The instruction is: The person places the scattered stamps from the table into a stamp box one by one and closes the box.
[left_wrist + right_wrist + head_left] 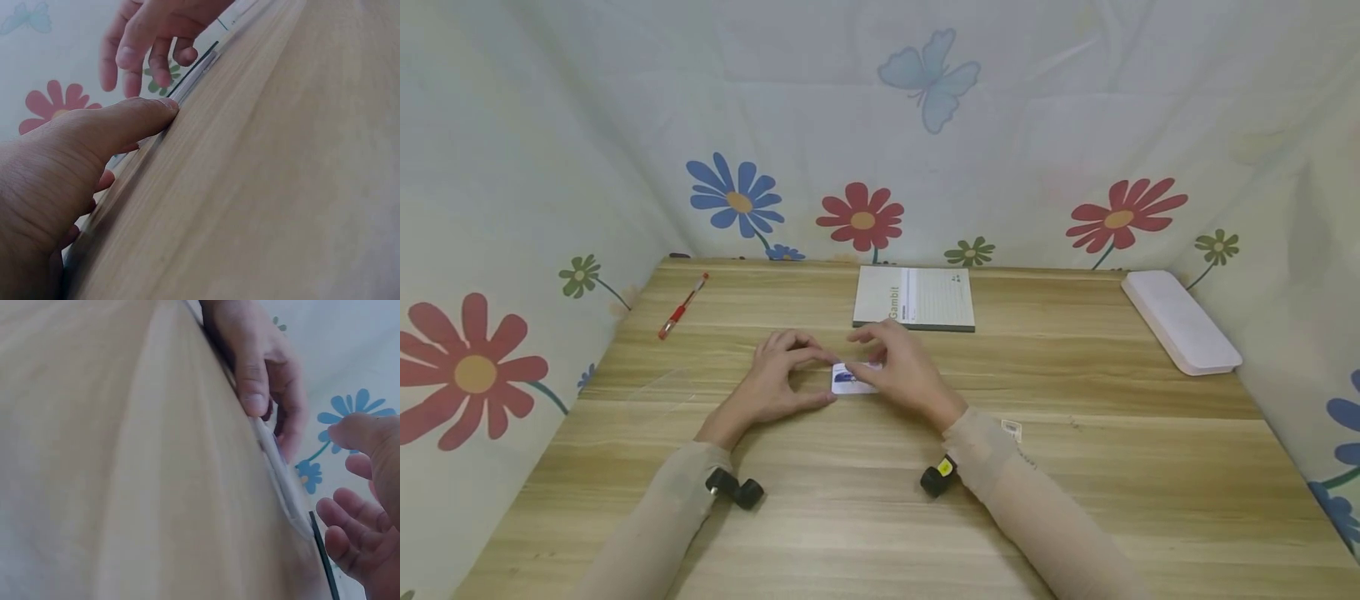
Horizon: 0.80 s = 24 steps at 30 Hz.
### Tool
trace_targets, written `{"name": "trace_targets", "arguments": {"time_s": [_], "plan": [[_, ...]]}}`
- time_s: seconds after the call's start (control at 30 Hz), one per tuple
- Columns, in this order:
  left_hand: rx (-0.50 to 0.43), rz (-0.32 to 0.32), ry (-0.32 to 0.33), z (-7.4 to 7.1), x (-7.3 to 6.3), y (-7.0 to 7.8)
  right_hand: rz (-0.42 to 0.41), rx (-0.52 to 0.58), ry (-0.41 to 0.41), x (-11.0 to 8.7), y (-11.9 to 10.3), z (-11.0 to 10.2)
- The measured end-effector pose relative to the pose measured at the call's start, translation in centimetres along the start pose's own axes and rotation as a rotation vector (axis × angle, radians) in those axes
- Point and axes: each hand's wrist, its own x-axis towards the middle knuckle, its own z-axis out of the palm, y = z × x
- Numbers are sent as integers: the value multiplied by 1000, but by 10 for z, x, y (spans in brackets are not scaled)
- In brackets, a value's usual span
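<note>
A small flat white rectangle with blue-purple print point(844, 387), like a card or thin packet, lies on the wooden table in front of me. My left hand point(775, 377) pinches its left end, thumb at the near corner and index fingertip at the far corner. Over its right end hovers my right hand point(904, 367), fingers apart and loosely bent, hiding part of the print. In the right wrist view the white piece point(284, 478) appears edge-on beneath the left thumb, while the right fingers stay apart from it.
Behind the hands lies a notebook point(936, 298) marked "Gambit". A red pen point(683, 307) rests at the back left, a pale oblong case point(1182, 322) at the back right. Beside the right sleeve is a small label point(1012, 430). Floral curtain point(820, 100) surrounds the table.
</note>
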Motion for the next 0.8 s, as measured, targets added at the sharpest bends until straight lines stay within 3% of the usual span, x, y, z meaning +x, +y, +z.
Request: {"name": "trace_targets", "arguments": {"time_s": [0.27, 0.53, 0.8], "plan": [[-8, -4, 6, 0, 2, 0, -30, 114, 79, 3, -8, -25], [-11, -13, -3, 0, 1, 0, -34, 77, 183, -1, -6, -64], [-6, -22, -6, 0, 0, 0, -15, 43, 243, -20, 9, -111]]}}
